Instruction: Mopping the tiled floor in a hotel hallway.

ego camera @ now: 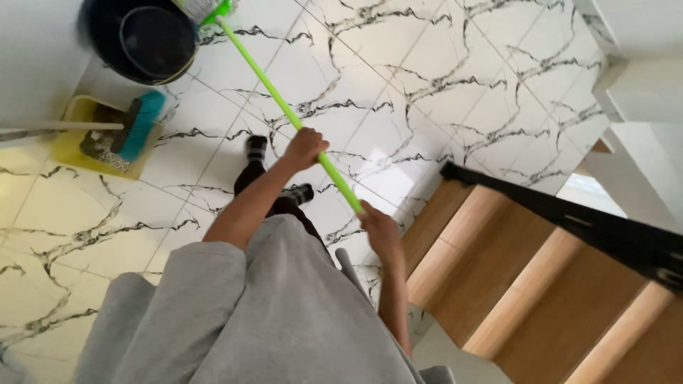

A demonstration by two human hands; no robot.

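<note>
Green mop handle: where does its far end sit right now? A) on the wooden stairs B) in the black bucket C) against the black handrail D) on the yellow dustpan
B: the green mop handle, gripped by the left hand and right hand, runs up to the mop head at the rim of the black bucket, away from the yellow dustpan.

A home hallway at the foot of a staircase. White marble-patterned floor tiles [455,78] meet wooden stairs [512,284]. A dustpan [75,146] sits nearby.
</note>
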